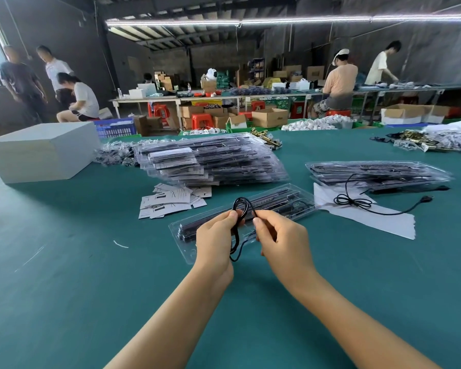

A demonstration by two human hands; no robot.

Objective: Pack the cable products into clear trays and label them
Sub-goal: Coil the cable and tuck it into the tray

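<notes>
head | left hand [215,239] and right hand [280,235] both pinch a looped black cable [240,209] | cable held above open clear tray [290,202] mid-tabletop | label cards [171,202] just left of tray

1. A green counter [64,262] carries everything.
2. One open clear tray [186,251] lies at its centre.
3. Behind it: scattered label cards [171,202], a tall tray stack [210,161].
4. Right: white paper [370,217], loose cable [357,202], smaller tray stack [378,173].
5. Far left: a white box [43,151].
</notes>
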